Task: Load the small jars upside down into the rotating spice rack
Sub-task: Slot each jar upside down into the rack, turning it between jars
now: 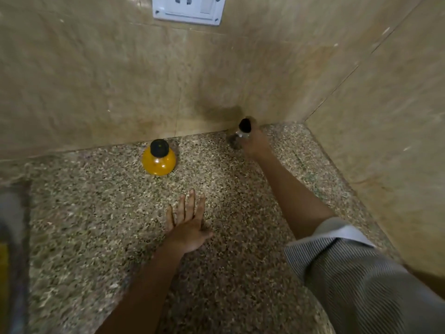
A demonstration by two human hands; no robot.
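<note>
A small round jar (159, 160) filled with yellow powder, black lid on top, stands upright on the speckled counter near the back wall. Farther right, close to the corner, my right hand (256, 143) grips a second small jar (243, 131) with a black lid and clear glass body; the jar is blurred and tilted. My left hand (189, 222) lies flat on the counter with fingers spread, holding nothing, a little in front of the yellow jar. No spice rack is in view.
The speckled stone counter (96, 237) meets beige tiled walls at the back and right, forming a corner. A white wall socket (189, 9) sits high on the back wall. A blurred grey and yellow object (7, 249) shows at the left edge.
</note>
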